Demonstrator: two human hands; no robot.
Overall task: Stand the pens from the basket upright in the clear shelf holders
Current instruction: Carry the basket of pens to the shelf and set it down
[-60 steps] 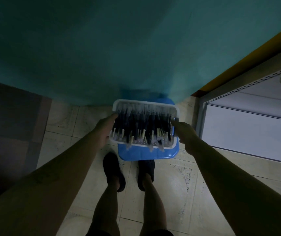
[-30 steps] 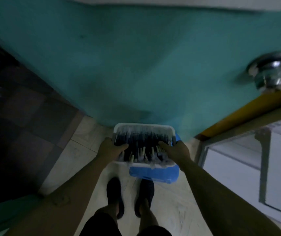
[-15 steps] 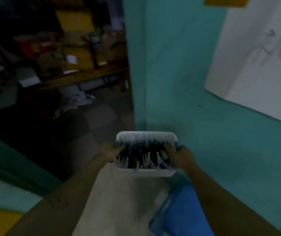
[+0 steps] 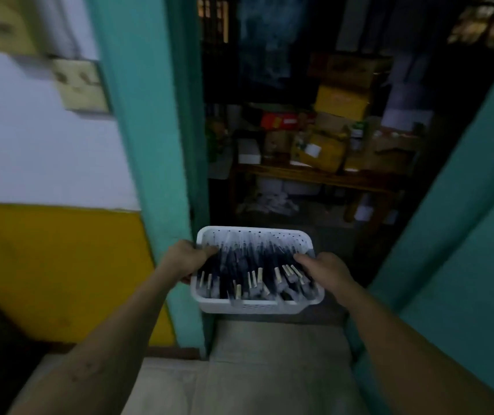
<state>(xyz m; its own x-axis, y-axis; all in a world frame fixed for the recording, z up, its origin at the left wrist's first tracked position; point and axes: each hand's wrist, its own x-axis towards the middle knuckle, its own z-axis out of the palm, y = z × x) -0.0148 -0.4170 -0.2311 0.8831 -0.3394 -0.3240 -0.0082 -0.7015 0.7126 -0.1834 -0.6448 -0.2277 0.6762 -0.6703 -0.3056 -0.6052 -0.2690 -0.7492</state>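
The basket [image 4: 257, 305], a white perforated plastic tray with rounded corners, is held in the air at centre frame, level and with its long side across the view. It is filled with pens [image 4: 251, 274]. These have dark barrels with pale ends, lie flat in a loose heap, and point mostly toward the far wall of the basket.

Left hand [image 4: 187, 260]: grip closed on the left short side of the basket, thumb over the rim near the far left corner, fingers curled beneath the edge.

Right hand [image 4: 326, 272]: grip closed on the right short side, thumb laid over the rim onto the pens. Its other fingers are hidden below the basket wall.

Clearances:
- The left edge of the basket and the left hand stand just beside the teal door frame [image 4: 156, 145]. Whether the knuckles touch it cannot be told.
- To the right, a band of dark open space separates the right hand from the slanted edge of the teal door [image 4: 464, 235].
- The pale floor [image 4: 269, 369] runs forward under the basket, between frame and door.

Beyond the opening is a dim room. A wooden worktop [image 4: 314, 175] crosses it above the basket's far rim, loaded with cartons, among them a yellow box [image 4: 341, 103]. Details there are blurred.

At left of frame is a wall [image 4: 54, 265], white above and yellow below, with a cream switch plate [image 4: 79, 85] at the upper left.
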